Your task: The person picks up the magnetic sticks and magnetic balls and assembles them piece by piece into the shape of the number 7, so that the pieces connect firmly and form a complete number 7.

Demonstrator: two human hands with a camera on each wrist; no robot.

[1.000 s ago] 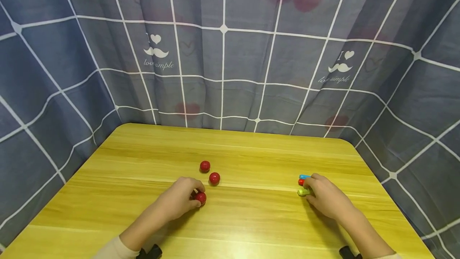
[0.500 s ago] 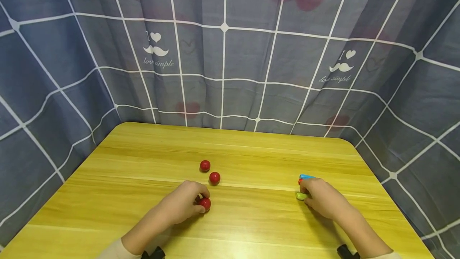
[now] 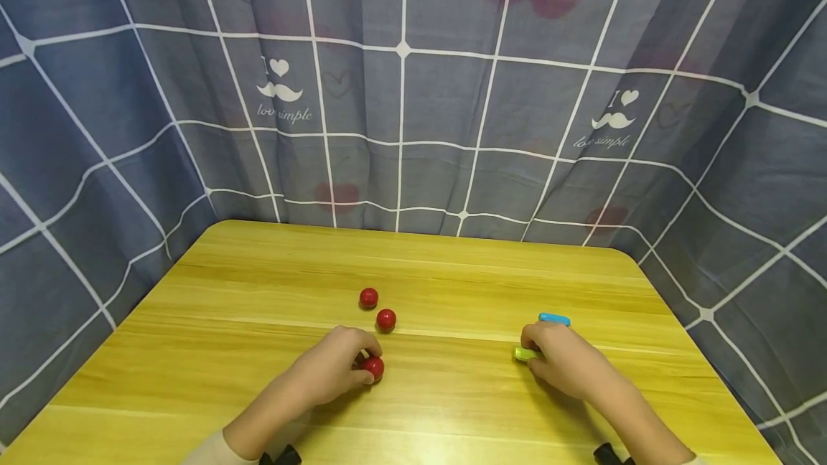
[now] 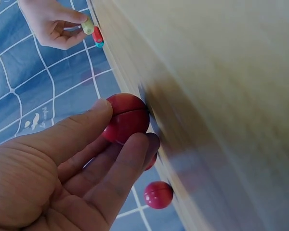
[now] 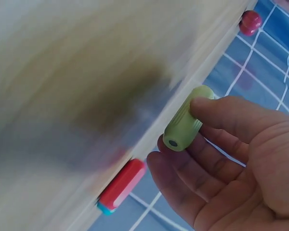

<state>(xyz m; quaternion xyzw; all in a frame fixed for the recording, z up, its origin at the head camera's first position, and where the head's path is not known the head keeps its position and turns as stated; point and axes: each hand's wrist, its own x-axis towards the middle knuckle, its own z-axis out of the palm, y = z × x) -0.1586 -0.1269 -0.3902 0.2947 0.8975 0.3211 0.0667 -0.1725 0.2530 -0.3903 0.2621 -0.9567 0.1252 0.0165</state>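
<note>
My left hand (image 3: pixel 332 364) pinches a small red ball (image 4: pixel 128 118) between thumb and fingers, low over the table; a dark seam runs round the ball. Two similar balls, one nearer (image 3: pixel 386 319) and one farther (image 3: pixel 368 298), sit just beyond it. On the right, my right hand (image 3: pixel 568 361) pinches a short, ribbed yellow-green cylinder (image 5: pixel 189 120) with a dark spot in its end. Beside that hand lie a red piece (image 5: pixel 123 183) and a blue piece (image 3: pixel 554 319) of similar shape. The right hand hides the red one in the head view.
The wooden table (image 3: pixel 452 407) has rounded far corners. A blue-grey curtain (image 3: pixel 439 106) with white grid lines hangs behind it and along both sides. Black wrist straps show at the left wrist (image 3: pixel 284 455) and right wrist (image 3: pixel 610 454).
My left hand has moved slightly right and nearer with its red ball. My right hand has drawn the yellow-green cylinder left, away from the blue and red pieces.
</note>
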